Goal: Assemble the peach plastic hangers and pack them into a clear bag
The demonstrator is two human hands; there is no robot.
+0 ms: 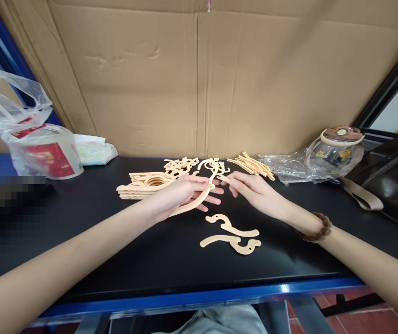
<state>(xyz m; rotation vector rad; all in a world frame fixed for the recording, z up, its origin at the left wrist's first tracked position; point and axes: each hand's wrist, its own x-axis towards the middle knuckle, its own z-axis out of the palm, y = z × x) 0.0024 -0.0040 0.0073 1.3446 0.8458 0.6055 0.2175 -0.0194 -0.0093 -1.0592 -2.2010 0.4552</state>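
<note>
My left hand (181, 195) is closed around a long curved beige plastic piece (199, 200) whose thin end rises to about the table's middle. My right hand (254, 191) reaches in from the right, its fingers pinching a small beige strip (224, 178) near that piece's tip. Just behind the hands lie a stack of flat beige hanger-shaped parts (139, 184), a heap of small curly beige pieces (188, 165) and a bundle of straight beige strips (252, 164). Two loose curved beige pieces (231, 234) lie on the black table (115, 260) in front of the hands.
A plastic bag with red print (42, 153) and a white packet (94, 150) sit at the back left. At the back right are crumpled clear plastic (289, 169), a lidded clear bottle with a strap (336, 148) and a dark bag (390, 176). A cardboard wall (199, 79) stands behind.
</note>
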